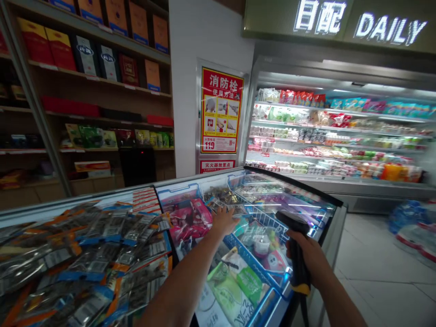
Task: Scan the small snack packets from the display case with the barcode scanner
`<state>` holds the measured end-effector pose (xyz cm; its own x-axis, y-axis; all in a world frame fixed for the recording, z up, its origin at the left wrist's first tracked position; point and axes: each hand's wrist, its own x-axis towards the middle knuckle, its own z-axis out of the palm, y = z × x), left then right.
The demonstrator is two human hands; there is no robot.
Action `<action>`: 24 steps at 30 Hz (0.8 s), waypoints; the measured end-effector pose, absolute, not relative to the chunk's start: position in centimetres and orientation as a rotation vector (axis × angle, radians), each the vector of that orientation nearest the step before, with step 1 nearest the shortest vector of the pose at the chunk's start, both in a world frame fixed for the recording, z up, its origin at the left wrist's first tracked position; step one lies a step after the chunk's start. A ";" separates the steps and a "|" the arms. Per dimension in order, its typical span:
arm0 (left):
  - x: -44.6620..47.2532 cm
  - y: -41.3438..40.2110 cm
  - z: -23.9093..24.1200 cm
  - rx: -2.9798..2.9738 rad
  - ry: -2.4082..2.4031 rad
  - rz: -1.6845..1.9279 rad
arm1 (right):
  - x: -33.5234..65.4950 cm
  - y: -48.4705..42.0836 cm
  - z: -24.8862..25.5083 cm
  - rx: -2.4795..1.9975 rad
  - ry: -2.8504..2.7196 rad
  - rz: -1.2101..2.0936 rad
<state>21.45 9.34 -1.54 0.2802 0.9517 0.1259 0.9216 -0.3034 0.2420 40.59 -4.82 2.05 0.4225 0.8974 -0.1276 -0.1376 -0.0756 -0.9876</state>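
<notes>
My left hand (224,220) reaches over the chest freezer with its fingers stretched out and apart. Its fingertips are at a clear packet with dark contents (240,209); whether they touch it I cannot tell. Pink bags (190,217) lie just left of that hand. My right hand (304,250) is wrapped round the handle of a black barcode scanner (293,221) with a yellow band near its base. The scanner's head points left, above the freezer's right side. Green and white bags (235,282) lie in a blue-edged basket below, between my forearms.
Many small packets (112,236) are heaped on the left. Wire dividers (264,219) split the freezer, whose dark frame (306,190) runs along the right. Behind stand wooden shelves (102,75), a red fire hydrant sign (223,111) and a lit chiller (327,141). Blue bottles (408,217) stand on the floor.
</notes>
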 end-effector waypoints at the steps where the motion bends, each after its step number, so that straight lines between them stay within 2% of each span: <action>1: 20.4 8.2 -1.3 2.414 1.803 0.379 | 40.0 -4.8 2.2 -1.367 -0.763 1.006; 5: 16.1 4.5 -0.2 2.359 1.849 0.500 | 36.9 -4.9 3.4 -1.315 -0.828 1.031; 8: 12.9 3.2 0.4 2.155 2.135 0.732 | 33.9 -5.0 4.2 -1.242 -0.868 1.082; 11: 10.7 3.0 0.3 1.947 2.396 0.757 | 31.1 -5.2 4.5 -1.188 -0.902 1.147; 17: 10.7 5.3 -0.5 1.970 2.265 0.731 | 28.9 -5.4 4.0 -1.179 -0.945 1.152; 24: 11.5 7.8 -0.4 1.708 2.131 0.722 | 27.5 -5.6 3.6 -1.173 -0.934 1.204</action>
